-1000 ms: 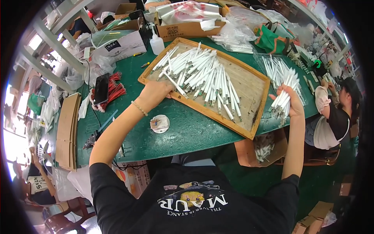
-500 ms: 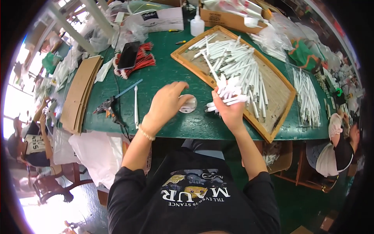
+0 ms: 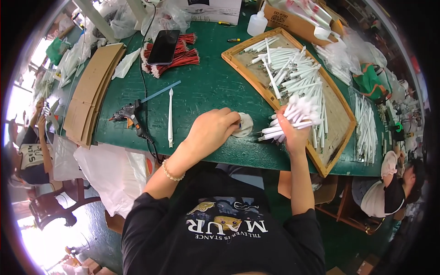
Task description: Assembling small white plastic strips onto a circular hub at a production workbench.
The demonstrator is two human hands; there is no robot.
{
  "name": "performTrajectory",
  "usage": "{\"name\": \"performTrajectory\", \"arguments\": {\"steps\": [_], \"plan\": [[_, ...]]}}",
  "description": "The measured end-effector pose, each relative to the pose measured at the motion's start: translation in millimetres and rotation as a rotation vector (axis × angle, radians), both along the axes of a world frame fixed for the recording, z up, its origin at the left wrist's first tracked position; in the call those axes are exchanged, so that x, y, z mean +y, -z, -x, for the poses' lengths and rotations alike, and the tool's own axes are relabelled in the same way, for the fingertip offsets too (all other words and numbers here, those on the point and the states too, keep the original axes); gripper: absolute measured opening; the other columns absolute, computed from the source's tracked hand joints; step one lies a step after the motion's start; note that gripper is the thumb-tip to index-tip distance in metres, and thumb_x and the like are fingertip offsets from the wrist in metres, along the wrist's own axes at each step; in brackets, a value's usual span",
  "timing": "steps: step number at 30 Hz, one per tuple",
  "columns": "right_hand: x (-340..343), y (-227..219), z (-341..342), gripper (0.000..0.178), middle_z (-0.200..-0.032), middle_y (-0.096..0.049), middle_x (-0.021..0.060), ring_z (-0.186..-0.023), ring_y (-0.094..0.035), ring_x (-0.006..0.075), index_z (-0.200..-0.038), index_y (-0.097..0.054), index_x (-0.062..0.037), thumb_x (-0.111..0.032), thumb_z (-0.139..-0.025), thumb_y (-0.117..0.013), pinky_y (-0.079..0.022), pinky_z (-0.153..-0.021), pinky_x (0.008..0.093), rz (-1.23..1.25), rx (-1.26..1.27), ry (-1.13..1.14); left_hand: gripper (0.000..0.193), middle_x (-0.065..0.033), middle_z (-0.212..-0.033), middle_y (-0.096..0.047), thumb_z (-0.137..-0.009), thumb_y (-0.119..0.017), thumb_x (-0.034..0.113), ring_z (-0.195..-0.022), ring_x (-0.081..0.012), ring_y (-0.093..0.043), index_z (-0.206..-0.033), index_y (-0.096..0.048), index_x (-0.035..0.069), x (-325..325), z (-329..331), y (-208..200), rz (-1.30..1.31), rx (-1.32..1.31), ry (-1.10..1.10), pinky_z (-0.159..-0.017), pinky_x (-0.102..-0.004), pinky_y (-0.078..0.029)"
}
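Note:
My right hand [image 3: 297, 136] is closed around a bundle of slim white candle-like sticks [image 3: 305, 112]; their rounded tips fan out above the fist and their thin ends jut out to its left. My left hand [image 3: 211, 130] has its fingers curled and pressed together against the left side of a round white disc [image 3: 246, 125] on the table. A small dark bit shows at those fingertips, too small to name. One more white stick [image 3: 170, 118] lies alone to the left of my left hand.
Beyond my right hand, a wooden-framed tray [image 3: 345, 134] holds a heap of white sticks. Leftward on the green table [image 3: 201, 82] lie a glue gun [image 3: 130, 114], a phone [image 3: 163, 47] on red wires [image 3: 185, 57], and cardboard sheets [image 3: 91, 98]. A squeeze bottle [image 3: 257, 24] stands behind.
The view has shifted. My left hand's fingers, raised and spread beside the disc before, have come down and together at its edge. My right hand keeps its bundle, whose tips now fan out more visibly.

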State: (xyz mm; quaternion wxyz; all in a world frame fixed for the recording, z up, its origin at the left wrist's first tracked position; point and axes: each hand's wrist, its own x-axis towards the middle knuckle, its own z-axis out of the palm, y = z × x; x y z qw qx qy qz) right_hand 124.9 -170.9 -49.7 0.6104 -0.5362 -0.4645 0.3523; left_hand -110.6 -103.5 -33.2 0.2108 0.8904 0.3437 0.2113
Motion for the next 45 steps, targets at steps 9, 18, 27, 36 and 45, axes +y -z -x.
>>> {"name": "performTrajectory", "arguments": {"steps": [9, 18, 27, 36, 45], "plan": [[7.0, 3.0, 3.2, 0.017, -0.09, -0.061, 0.0064, -0.084, -0.059, 0.0148, -0.099, -0.059, 0.0001, 0.004, -0.083, -0.063, -0.049, -0.084, 0.0329, -0.069, -0.018, -0.045, 0.026, -0.0095, -0.087, -0.06, -0.08, -0.07, 0.022, -0.078, -0.0299, -0.063, -0.096, -0.058, 0.005, -15.5, -7.1, 10.8, -0.028, -0.072, -0.152, -0.065, -0.0395, -0.049], [6.7, -5.6, 14.7, 0.017, -0.088, -0.061, 0.0041, -0.078, -0.059, 0.0106, -0.097, -0.059, -0.001, 0.005, -0.083, -0.064, -0.049, -0.07, 0.0254, -0.145, 0.216, 0.037, 0.022, -0.0098, -0.09, -0.059, -0.077, -0.065, 0.013, -0.078, -0.0299, -0.062, -0.096, -0.056, 0.005, -12.1, 2.9, 8.7, -0.171, 0.06, -0.043, -0.064, -0.0405, -0.05], [1.2, -3.8, 34.4, 0.013, -0.083, -0.06, -0.0003, -0.072, -0.055, 0.0063, -0.093, -0.06, -0.0014, 0.001, -0.084, -0.069, -0.045, -0.063, 0.0219, -0.104, 0.028, 0.074, 0.029, -0.0117, -0.091, -0.063, -0.079, -0.071, 0.02, -0.08, -0.0319, -0.063, -0.101, -0.059, 0.004, -50.9, -32.2, 5.0, -0.089, -0.218, -0.055, -0.068, -0.041, -0.05], [7.2, -6.2, 29.7, 0.02, -0.084, -0.062, 0.0003, -0.072, -0.058, 0.0069, -0.101, -0.062, 0.0003, -0.003, -0.084, -0.071, -0.046, -0.061, 0.0212, 0.033, -0.048, -0.048, 0.024, -0.0172, -0.083, -0.065, -0.081, -0.069, 0.021, -0.078, -0.036, -0.064, -0.088, -0.059, 0.0, -33.2, -55.5, 11.4, 0.148, -0.234, -0.045, -0.068, -0.0437, -0.05], [13.6, 8.4, -0.3, 0.068, -0.105, -0.059, 0.0054, -0.093, -0.059, 0.0137, -0.13, -0.042, -0.003, 0.003, -0.073, -0.078, -0.051, -0.075, 0.0271, 0.093, 0.046, -0.382, 0.018, -0.0162, -0.079, -0.067, -0.081, -0.068, 0.018, -0.076, -0.0352, -0.065, -0.09, -0.062, 0.003, -23.7, -47.3, 9.7, 0.29, -0.348, 0.022, -0.066, -0.0421, -0.05]]}}
